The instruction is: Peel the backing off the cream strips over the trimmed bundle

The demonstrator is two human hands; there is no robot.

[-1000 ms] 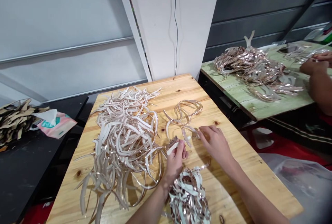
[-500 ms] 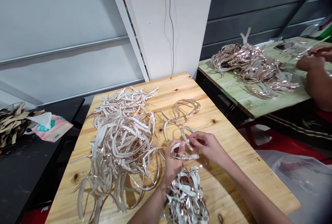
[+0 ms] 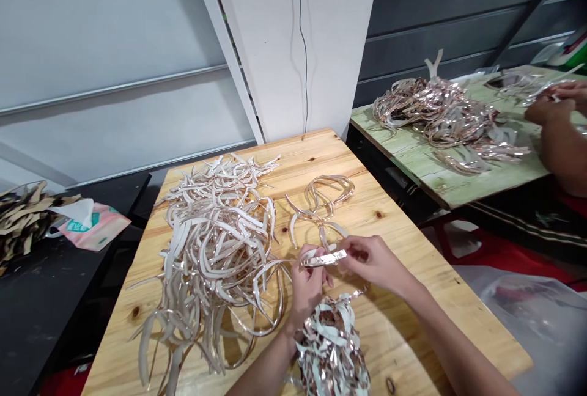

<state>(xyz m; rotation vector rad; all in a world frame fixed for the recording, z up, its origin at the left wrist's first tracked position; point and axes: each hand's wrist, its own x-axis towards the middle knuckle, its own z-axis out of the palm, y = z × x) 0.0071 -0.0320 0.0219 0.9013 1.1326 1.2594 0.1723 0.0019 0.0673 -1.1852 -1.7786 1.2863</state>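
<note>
At six o'clock on the wooden table (image 3: 302, 151), nearest the body, lies a bundle of shiny and pale curls (image 3: 332, 350), with a small dark ring (image 3: 387, 384) at five. Just beyond the bundle, near the middle, the left hand (image 3: 306, 286) holds a folded metallic strip (image 3: 326, 258) pinched between thumb and curled fingers. The right hand (image 3: 376, 261) comes in from four o'clock, fingertips drawn narrow at the strip's right end; whether they grip it, I cannot tell. A large tangled pile of strips (image 3: 220, 243) spreads from eight to eleven o'clock. A few loose strips (image 3: 312, 219) curl just past the hands, between twelve and one. Farther out, at ten o'clock, a pink tissue pack (image 3: 98, 231) sits on a black table (image 3: 46, 298). Farther still, at two, a green table (image 3: 440, 188) bears another glossy heap (image 3: 449, 115), with a co-worker's hands (image 3: 548, 109) just right of it.
</note>
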